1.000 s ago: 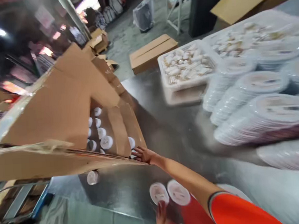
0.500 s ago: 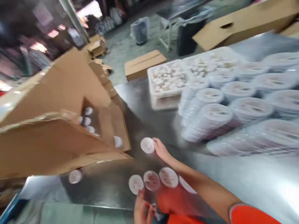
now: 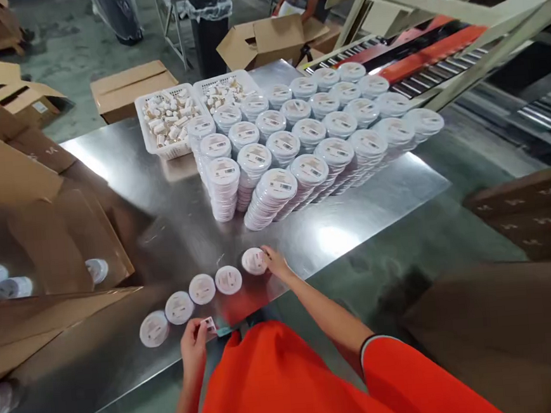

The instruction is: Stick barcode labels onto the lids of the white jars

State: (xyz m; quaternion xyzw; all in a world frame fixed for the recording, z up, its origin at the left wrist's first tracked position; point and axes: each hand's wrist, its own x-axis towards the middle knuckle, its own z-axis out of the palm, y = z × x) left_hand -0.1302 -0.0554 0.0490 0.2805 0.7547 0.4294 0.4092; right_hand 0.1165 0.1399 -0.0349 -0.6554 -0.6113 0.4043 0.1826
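Observation:
A row of round white lids (image 3: 202, 289) with printed labels lies near the front edge of the metal table (image 3: 171, 208). My right hand (image 3: 274, 264) grips the lid (image 3: 253, 261) at the row's right end, fingers on its right rim. Below the row, my left hand (image 3: 194, 345) pinches a small white label (image 3: 209, 326) between thumb and fingers. Many tall stacks of similar lids (image 3: 274, 190) stand behind my right hand, some leaning.
Two white baskets (image 3: 169, 152) of small white-capped pieces stand at the back. An open cardboard box (image 3: 91, 227) holding lids occupies the left. Behind the table are more boxes (image 3: 135, 84), a black bin (image 3: 212, 39), a roller conveyor (image 3: 414, 87) and another person's arm.
The view has swung right. My right hand has moved from the area near the box to the row's right end, still holding a lid. My left hand is now below the row, away from the lids.

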